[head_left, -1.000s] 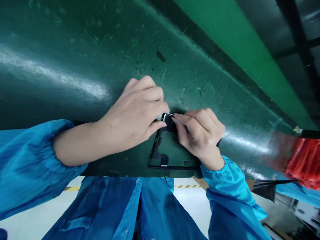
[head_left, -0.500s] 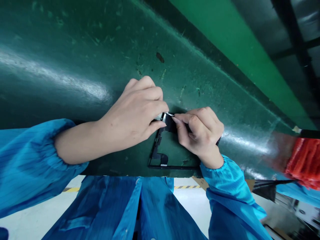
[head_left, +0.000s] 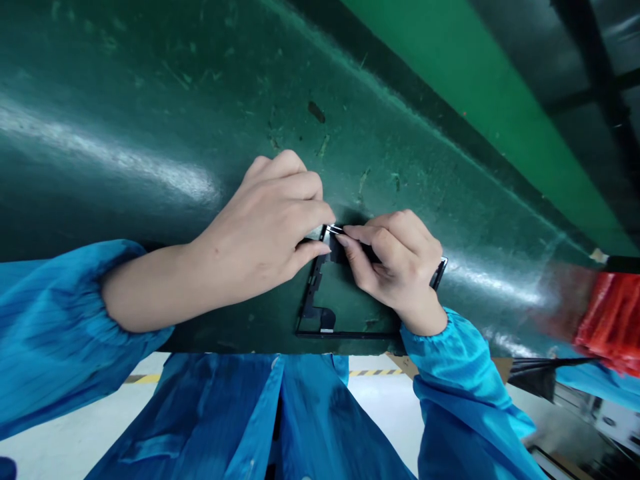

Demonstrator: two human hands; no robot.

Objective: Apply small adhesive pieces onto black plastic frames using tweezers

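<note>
A thin black rectangular frame (head_left: 313, 288) with an open middle lies flat near the front edge of the green tabletop. My left hand (head_left: 265, 233) is closed at its upper left corner, thumb and index finger either side of the edge. A small greyish patch shows between those fingertips. My right hand (head_left: 400, 263) pinches a thin, shiny strip (head_left: 336, 229) between thumb and index finger, close beside the left fingertips. That strip is too small to name further. The right hand and wrist cover much of the frame's upper and right sides.
The scratched green tabletop (head_left: 175, 120) runs to a raised green ledge (head_left: 450, 80) at the back right. Red bundled material (head_left: 613, 323) sits at the right edge. Below the front edge are a pale floor and a cardboard piece (head_left: 503, 368).
My right hand has shifted slightly left, toward the left fingertips, uncovering more of the frame's right corner. The left hand keeps its hold at the frame's corner.
</note>
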